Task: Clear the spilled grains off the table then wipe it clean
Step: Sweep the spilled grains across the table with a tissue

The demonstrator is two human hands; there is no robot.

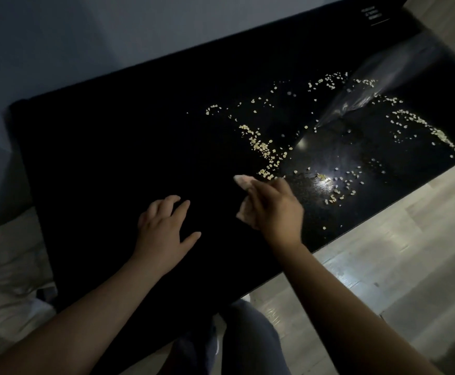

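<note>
The glossy black desk point(112, 158) fills your view, its far edge against the wall and its near edge over pale wood floor point(383, 253). Pale grains point(261, 146) lie in loose trails across its right half, some close to the near edge. The left half is plain dark surface. A clear plastic bag point(370, 87) lies among the grains toward the far right corner. Your left hand point(164, 231) rests flat near the middle, fingers spread. Your right hand point(275, 209), beside it, grips a pale crumpled cloth point(244, 181) at the edge of the nearest grains.
</note>
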